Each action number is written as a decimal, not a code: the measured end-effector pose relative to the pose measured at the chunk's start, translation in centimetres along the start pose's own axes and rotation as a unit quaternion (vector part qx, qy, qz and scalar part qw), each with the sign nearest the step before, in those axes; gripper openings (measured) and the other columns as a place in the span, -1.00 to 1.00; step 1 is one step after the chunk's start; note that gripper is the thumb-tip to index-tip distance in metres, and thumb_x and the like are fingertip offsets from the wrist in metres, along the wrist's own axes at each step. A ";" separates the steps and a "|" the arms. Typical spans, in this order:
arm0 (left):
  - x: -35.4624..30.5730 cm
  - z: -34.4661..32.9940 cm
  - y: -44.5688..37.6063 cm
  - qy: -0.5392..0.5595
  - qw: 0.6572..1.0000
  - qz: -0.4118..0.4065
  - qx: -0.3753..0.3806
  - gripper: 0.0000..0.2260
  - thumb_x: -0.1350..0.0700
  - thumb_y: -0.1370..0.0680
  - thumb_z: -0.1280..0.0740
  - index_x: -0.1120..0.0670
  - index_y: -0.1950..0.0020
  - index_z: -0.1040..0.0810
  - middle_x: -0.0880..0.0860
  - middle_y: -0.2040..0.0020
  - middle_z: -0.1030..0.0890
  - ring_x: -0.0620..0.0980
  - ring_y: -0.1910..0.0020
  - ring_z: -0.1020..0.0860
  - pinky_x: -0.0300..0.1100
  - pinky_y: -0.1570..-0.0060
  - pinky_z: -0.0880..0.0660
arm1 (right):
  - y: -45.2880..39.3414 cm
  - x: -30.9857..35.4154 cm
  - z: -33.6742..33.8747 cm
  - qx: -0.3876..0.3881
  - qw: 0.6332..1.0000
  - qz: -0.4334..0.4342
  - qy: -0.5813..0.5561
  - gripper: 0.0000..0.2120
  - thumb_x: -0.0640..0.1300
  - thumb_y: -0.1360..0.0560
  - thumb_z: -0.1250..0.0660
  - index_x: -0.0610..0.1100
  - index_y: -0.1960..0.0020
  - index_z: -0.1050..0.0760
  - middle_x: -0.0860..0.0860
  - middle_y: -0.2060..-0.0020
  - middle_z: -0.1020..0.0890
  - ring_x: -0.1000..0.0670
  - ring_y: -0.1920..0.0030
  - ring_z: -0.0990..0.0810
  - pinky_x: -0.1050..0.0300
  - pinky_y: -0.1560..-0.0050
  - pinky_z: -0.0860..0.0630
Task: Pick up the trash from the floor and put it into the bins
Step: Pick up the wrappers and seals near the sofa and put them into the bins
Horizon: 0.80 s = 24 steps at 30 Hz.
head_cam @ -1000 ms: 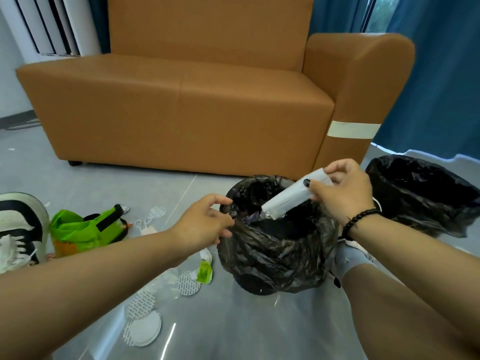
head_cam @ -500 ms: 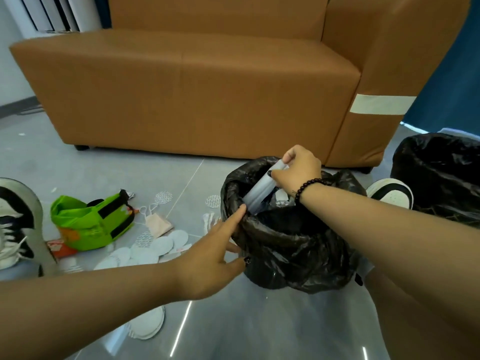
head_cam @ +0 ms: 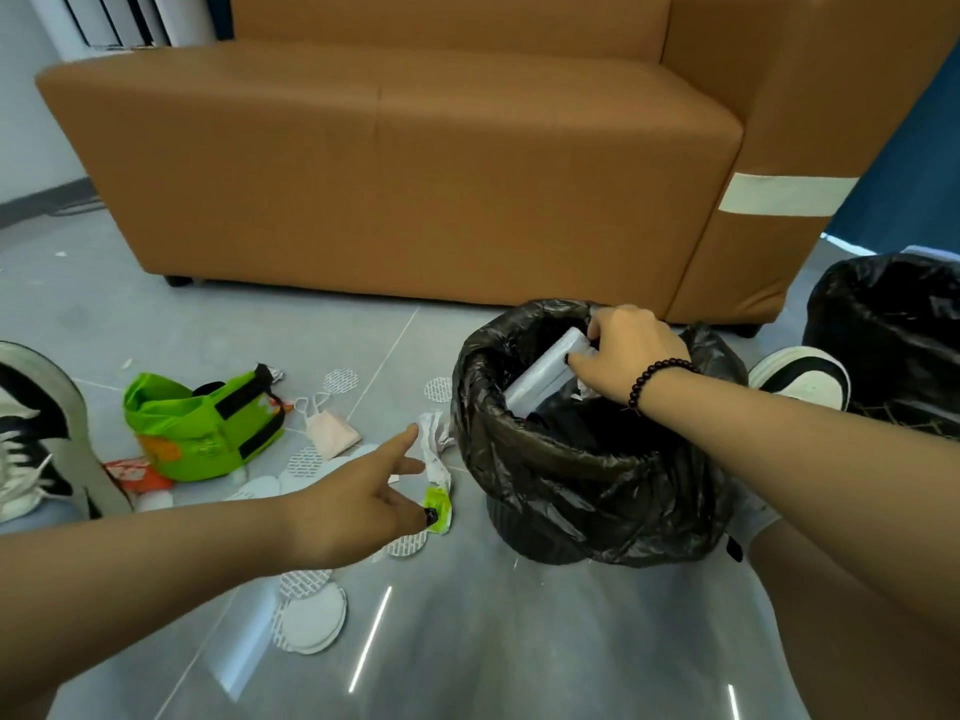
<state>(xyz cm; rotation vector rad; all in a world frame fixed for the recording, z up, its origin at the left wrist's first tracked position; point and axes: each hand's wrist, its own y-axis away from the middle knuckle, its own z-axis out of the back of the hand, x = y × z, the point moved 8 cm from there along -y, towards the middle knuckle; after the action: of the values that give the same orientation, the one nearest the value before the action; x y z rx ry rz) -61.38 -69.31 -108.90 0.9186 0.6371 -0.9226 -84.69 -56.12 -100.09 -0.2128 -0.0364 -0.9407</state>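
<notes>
A black-lined bin (head_cam: 582,480) stands on the grey floor in front of the sofa. My right hand (head_cam: 623,350) is over its mouth, gripping the top end of a white plastic tube (head_cam: 540,374) that slants down inside the bin. My left hand (head_cam: 363,491) hovers low over the floor left of the bin, fingers spread and holding nothing. Just beyond its fingertips lies a crumpled white wrapper with a green end (head_cam: 436,475). Several round white pads (head_cam: 311,615) are scattered on the floor around it.
A green bag (head_cam: 202,428) and a pale face mask (head_cam: 330,431) lie left of the bin. A second black-lined bin (head_cam: 893,335) stands at the right. My shoes (head_cam: 36,428) (head_cam: 802,376) flank the scene. The orange sofa (head_cam: 415,163) blocks the back.
My right hand has pushed the white tube from above the rim down into the bin. My left hand has left the bin's rim and moved down-left over the wrapper on the floor.
</notes>
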 end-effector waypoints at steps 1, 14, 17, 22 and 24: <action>-0.1 0.1 0.0 0.000 1.000 -0.001 -0.002 -0.21 0.22 -0.50 -0.38 -0.13 -0.55 0.03 -0.06 -0.40 -0.36 -0.03 -0.09 -0.62 -0.01 -0.17 -0.53 | 0.0 0.4 0.7 -0.018 1.000 0.007 -0.020 -0.80 -0.01 -0.48 -0.30 -0.13 0.02 -0.48 -0.05 0.11 -0.48 -0.09 0.18 -0.51 0.10 0.29 -0.45; 6.6 5.4 0.2 -0.001 0.994 0.078 -0.078 -0.26 0.22 -0.51 -0.36 0.12 -0.55 0.03 0.00 -0.16 -0.56 0.05 -0.03 -0.56 -0.09 0.07 -0.52 | 4.9 17.5 2.5 0.018 0.890 0.117 -0.439 -0.82 -0.32 -0.47 -0.22 -0.12 0.14 -0.55 -0.01 0.29 -0.57 -0.07 0.32 -0.67 0.04 0.37 -0.63; 9.8 6.3 0.6 -0.029 0.992 0.100 -0.074 -0.19 0.10 -0.44 -0.40 0.07 -0.55 0.02 -0.07 -0.14 -0.57 0.04 -0.12 -0.58 -0.01 -0.10 -0.56 | 4.8 19.6 -1.8 0.110 0.891 0.065 -0.436 -0.82 -0.34 -0.51 -0.16 -0.17 0.07 -0.52 -0.11 0.14 -0.58 -0.11 0.29 -0.69 0.05 0.37 -0.64; 13.8 6.0 0.4 -0.062 0.990 0.125 -0.032 -0.24 0.16 -0.51 -0.35 0.08 -0.56 0.06 0.00 -0.28 -0.54 0.00 -0.22 -0.52 -0.08 -0.22 -0.48 | 3.6 19.1 -10.1 0.179 0.950 0.050 -0.251 -0.73 -0.31 -0.46 -0.21 -0.16 -0.13 -0.48 -0.10 -0.09 -0.55 -0.13 -0.07 -0.59 0.08 -0.04 -0.55; 15.0 5.8 0.2 -0.065 0.989 0.130 -0.018 -0.25 0.16 -0.51 -0.35 0.09 -0.55 0.05 0.00 -0.28 -0.53 0.01 -0.24 -0.51 -0.08 -0.25 -0.46 | 3.5 17.7 -13.6 0.215 0.960 0.037 -0.174 -0.68 -0.29 -0.46 -0.24 -0.16 -0.21 -0.47 -0.12 -0.19 -0.51 -0.11 -0.17 -0.51 0.16 -0.10 -0.46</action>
<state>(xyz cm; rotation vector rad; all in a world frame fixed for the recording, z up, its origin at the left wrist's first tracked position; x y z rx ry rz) -53.64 -80.15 -117.93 0.8786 0.4096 -0.7280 -72.29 -70.95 -111.75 0.0271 -0.5507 -0.7900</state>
